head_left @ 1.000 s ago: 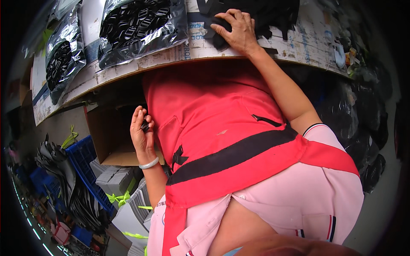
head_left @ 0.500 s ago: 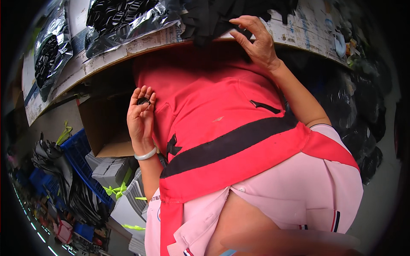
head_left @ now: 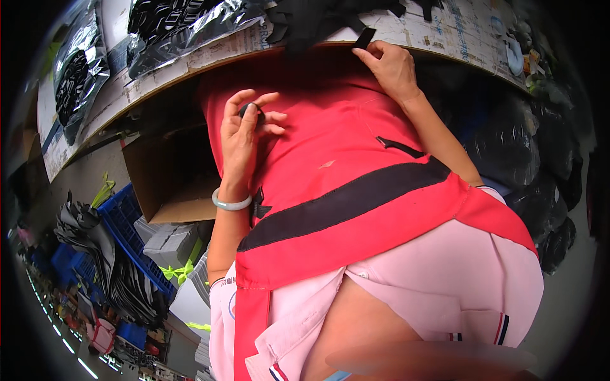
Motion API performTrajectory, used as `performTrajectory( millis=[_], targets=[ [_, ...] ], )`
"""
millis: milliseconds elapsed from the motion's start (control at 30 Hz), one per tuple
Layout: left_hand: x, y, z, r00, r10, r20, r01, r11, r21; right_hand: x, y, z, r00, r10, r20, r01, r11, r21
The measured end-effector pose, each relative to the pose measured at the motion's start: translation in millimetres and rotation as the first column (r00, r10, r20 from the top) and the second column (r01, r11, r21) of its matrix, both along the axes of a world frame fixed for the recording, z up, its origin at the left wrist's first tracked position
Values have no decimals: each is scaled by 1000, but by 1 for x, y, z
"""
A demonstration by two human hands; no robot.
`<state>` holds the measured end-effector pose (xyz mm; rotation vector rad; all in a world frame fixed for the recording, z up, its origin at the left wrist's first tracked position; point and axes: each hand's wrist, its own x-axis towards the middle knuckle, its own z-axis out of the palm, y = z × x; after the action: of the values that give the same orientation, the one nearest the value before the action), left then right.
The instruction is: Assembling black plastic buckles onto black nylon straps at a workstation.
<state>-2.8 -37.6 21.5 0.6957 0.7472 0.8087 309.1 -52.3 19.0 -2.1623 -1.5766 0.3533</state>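
My left hand (head_left: 239, 145), with a pale bangle on its wrist, is raised in front of the red apron (head_left: 318, 136). Its thumb and fingers pinch a small black piece (head_left: 260, 117), mostly covered by the thumb, so its kind is unclear. At the table's near edge, my right hand (head_left: 395, 71) grips a short black strap (head_left: 365, 38) between thumb and forefinger. Beyond it, a loose pile of black straps (head_left: 311, 22) lies on the table and hangs over its edge.
A clear bag of black buckles (head_left: 168, 22) and another filled bag (head_left: 73, 89) lie on the table (head_left: 254, 43). Below left are an open cardboard box (head_left: 184, 212), a blue crate (head_left: 135, 235), black strips (head_left: 121, 273) and grey stacks (head_left: 173, 246). Black plastic bags (head_left: 508, 149) pile up at right.
My left hand has moved up and right with the small black piece. My right hand has closed on a black strap and drawn it slightly nearer, off the pile.
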Motion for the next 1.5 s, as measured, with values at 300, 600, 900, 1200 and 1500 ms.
performTrajectory(
  millis=[300, 600, 900, 1200, 1500],
  targets=[
    [6, 2, -9, 982, 44, 184, -11, 985, -173, -31, -12, 34, 709, 43, -703, -197, 970, -140],
    [-4, 0, -11, 999, 40, -26, -42, 995, -95, -91, 13, 48, 517, 214, -828, -561, 816, -140],
    [-4, 3, -13, 963, -12, 269, 72, 974, -216, -109, 21, 14, 521, 600, -608, -567, 775, 279],
    [8, 5, 6, 961, 133, -242, -104, 986, 130, -113, 25, 37, 383, 109, -917, -361, 932, -40],
    [13, 2, -1, 969, 150, -196, -107, 971, 211, -118, 18, 39, 222, -107, -969, -440, 876, -198]
  ],
)
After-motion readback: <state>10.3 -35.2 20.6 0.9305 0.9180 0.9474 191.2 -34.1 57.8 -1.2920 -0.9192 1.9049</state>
